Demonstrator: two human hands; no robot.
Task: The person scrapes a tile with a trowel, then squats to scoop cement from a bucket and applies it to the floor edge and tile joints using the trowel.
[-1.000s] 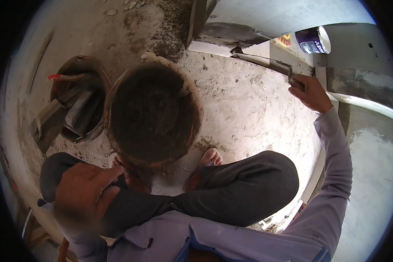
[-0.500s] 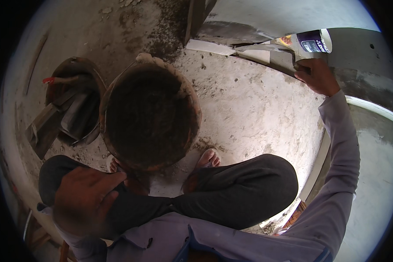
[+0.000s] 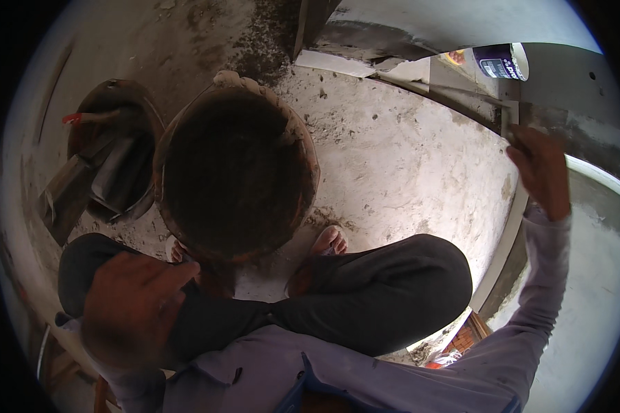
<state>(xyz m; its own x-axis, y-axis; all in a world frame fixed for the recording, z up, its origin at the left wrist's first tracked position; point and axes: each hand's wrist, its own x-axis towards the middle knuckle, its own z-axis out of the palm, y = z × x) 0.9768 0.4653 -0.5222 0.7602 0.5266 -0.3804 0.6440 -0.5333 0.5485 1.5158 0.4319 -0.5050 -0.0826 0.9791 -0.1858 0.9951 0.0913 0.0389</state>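
At the right, my right hand point(image 3: 541, 165) is closed round the handle of a trowel point(image 3: 481, 98), whose thin blade points left along the foot of the wall. The blade is seen nearly edge-on and looks dark and smeared. Close to the camera, my left hand point(image 3: 134, 299) rests over my left thigh with a finger stretched to the right; nothing shows in it. Before my feet stands a large bucket point(image 3: 306, 148) with a crusted rim, holding dark, wet-looking mortar point(image 3: 231, 172).
Left of the bucket, a smaller tub point(image 3: 160, 127) holds a red-tipped tool point(image 3: 72, 118) and several block-like pieces point(image 3: 114, 175). Beyond my right hand a white and purple container point(image 3: 501, 63) lies against the grey wall point(image 3: 565, 76). Crumbs of mortar dot the pale floor point(image 3: 399, 158).
My right hand and the trowel have moved right and toward me, away from the white and purple container. The left hand stays on the thigh.
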